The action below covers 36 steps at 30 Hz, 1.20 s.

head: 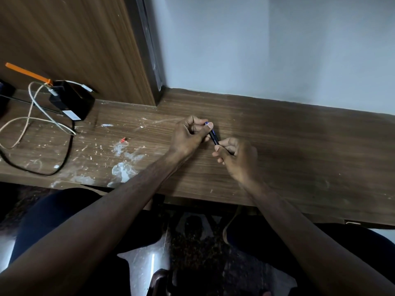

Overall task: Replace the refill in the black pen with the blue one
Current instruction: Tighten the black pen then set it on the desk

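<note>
A black pen (213, 136) is held between both hands just above the wooden desk (299, 146). My left hand (188, 137) pinches its upper end, where a bit of blue shows under the thumb. My right hand (237, 159) grips the lower end with its fingertips. Most of the pen is hidden by the fingers, and I cannot see a separate refill.
A black box (72, 99) with white and black cables (38, 129) sits at the left of the desk, with an orange stick (27, 73) behind it. White paint spots (124, 159) and a small red bit (123, 139) lie left of my hands. A wooden panel (85, 50) and wall stand behind.
</note>
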Each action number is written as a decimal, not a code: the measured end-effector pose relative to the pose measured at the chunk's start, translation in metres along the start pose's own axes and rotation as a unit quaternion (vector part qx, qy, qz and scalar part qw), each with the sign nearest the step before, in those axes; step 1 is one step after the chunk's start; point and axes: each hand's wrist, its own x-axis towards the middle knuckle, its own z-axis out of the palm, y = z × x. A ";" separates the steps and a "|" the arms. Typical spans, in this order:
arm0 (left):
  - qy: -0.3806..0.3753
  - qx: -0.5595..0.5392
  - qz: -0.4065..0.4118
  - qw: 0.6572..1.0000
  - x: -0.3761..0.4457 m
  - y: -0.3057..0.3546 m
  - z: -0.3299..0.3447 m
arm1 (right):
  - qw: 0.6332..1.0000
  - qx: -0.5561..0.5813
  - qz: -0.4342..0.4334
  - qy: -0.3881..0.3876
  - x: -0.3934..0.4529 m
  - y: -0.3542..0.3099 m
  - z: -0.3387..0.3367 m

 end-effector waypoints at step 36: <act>-0.106 0.439 0.020 0.892 -0.011 -0.003 -0.003 | 0.988 -0.125 0.038 0.084 0.029 0.032 -0.002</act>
